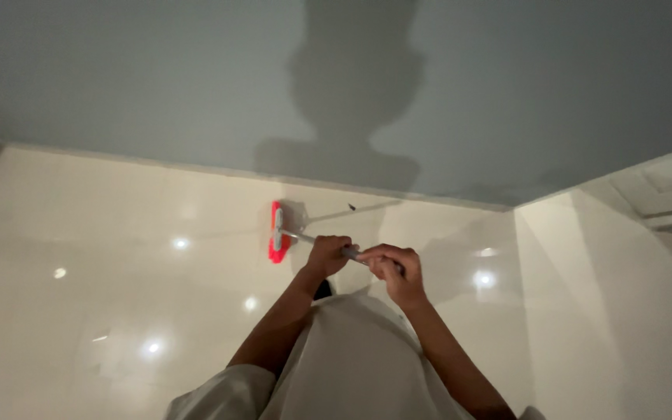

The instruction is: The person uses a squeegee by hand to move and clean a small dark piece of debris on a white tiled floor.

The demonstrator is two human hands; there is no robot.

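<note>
The floor (103, 257) is glossy cream tile, mirroring several small ceiling lights as bright spots. A red mop head (276, 232) lies flat on it, close to the foot of the grey wall (157, 78), and a small dark speck (351, 207) sits just beside that edge, right of the mop head

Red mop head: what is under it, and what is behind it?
The red flat mop head lies on the glossy cream tiled floor; the tile beneath it is covered. Behind it stands the grey wall. Both hands, left and right, grip the metal handle.
</note>
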